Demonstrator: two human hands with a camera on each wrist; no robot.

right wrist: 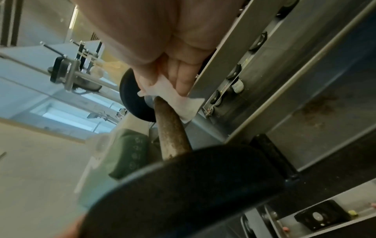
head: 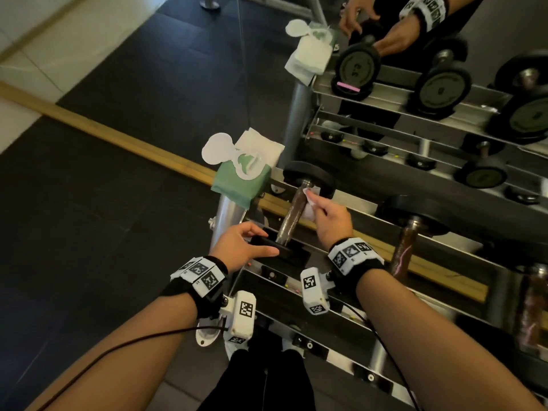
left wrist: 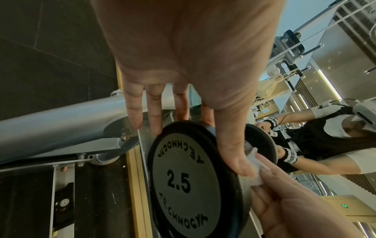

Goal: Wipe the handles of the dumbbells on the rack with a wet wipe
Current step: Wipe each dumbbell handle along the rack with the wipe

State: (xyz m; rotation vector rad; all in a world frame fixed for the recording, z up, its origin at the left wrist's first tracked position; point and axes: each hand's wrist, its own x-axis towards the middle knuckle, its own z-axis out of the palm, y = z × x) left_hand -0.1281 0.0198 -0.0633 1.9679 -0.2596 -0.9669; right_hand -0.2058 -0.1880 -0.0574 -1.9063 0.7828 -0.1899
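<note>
A 2.5 dumbbell lies on the top tier of the rack (head: 229, 215), at its left end. Its brown, worn handle (head: 292, 215) runs away from me between two black plates. My left hand (head: 252, 244) grips the near plate (left wrist: 187, 182), thumb (left wrist: 234, 153) on one side and fingers over the rim. My right hand (head: 321, 210) pinches a white wet wipe (head: 310, 203) and presses it against the far end of the handle (right wrist: 171, 128), close to the far plate (right wrist: 132, 99). The wipe (right wrist: 173, 96) drapes over the bar's right side.
A green pack of wet wipes (head: 240, 179) with its flap open sits on the rack's left post. Another dumbbell (head: 406, 244) lies to the right on the same tier. A lower tier runs under my wrists. A mirror behind the rack shows reflected dumbbells and hands.
</note>
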